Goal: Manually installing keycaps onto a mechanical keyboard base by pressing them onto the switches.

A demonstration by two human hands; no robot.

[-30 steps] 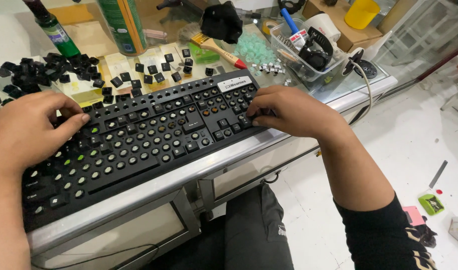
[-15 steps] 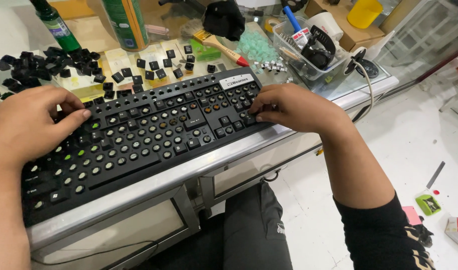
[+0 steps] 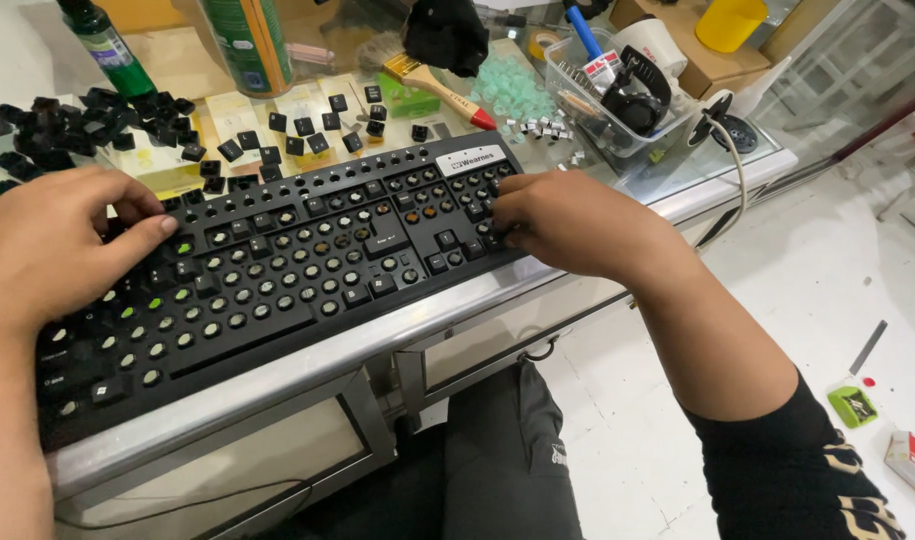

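I see a black keyboard (image 3: 277, 270) lying slantwise along the front edge of the glass counter (image 3: 677, 180), with most of its keycaps off and the bare round switch posts showing. My left hand (image 3: 52, 250) rests on the keyboard's left end, fingers (image 3: 142, 232) curled and pressing down flat on the top rows; it grips nothing that I can make out. My right hand (image 3: 567, 225) lies over the right end, at the number pad, fingers bent with their tips on the few keycaps left there. Whether a keycap is pinched between them I cannot tell, since the knuckles hide the tips.

Just beyond the left fingertips sits a heap of loose keycaps (image 3: 67, 125), and more lie scattered on yellow paper above the middle of the keyboard. Beyond the right fingertips lie a paintbrush with a red handle (image 3: 437, 88) and a patch of pale green rubber domes (image 3: 507, 90). Farther right stands a clear plastic tub (image 3: 617, 100) of tools. A green spray can (image 3: 239, 45) and a green bottle (image 3: 102, 45) stand at the back.
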